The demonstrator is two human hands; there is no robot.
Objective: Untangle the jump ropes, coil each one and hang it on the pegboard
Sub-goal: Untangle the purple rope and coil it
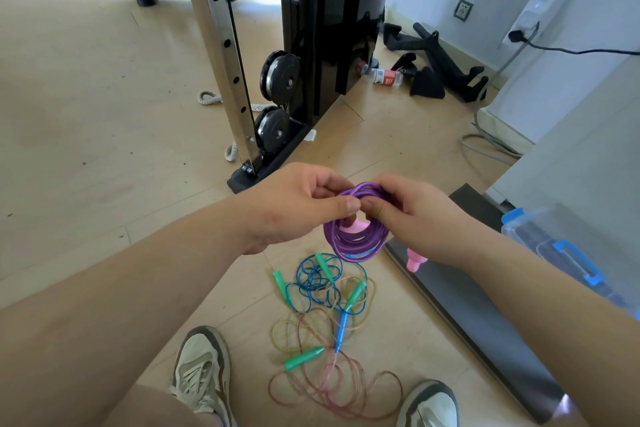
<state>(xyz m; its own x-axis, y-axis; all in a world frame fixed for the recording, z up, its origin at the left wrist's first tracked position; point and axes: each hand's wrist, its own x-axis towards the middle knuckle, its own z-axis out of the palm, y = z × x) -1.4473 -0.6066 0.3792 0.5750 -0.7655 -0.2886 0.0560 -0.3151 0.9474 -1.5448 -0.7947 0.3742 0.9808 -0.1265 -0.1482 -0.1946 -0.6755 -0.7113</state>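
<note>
A purple jump rope hangs in a coil of several loops at chest height in the head view. My left hand pinches the top of the coil from the left, and my right hand grips it from the right. One pink handle sits inside the coil, the other dangles below my right wrist. On the floor beneath lies a tangle: a blue rope, a yellow rope and a pink rope, with green handles and a blue handle. No pegboard is in view.
A black gym machine with a chrome post stands ahead. A dark panel lies on the floor to the right, beside a clear bin with blue latches. My shoes flank the tangle. Black bar attachments and a bottle lie by the wall.
</note>
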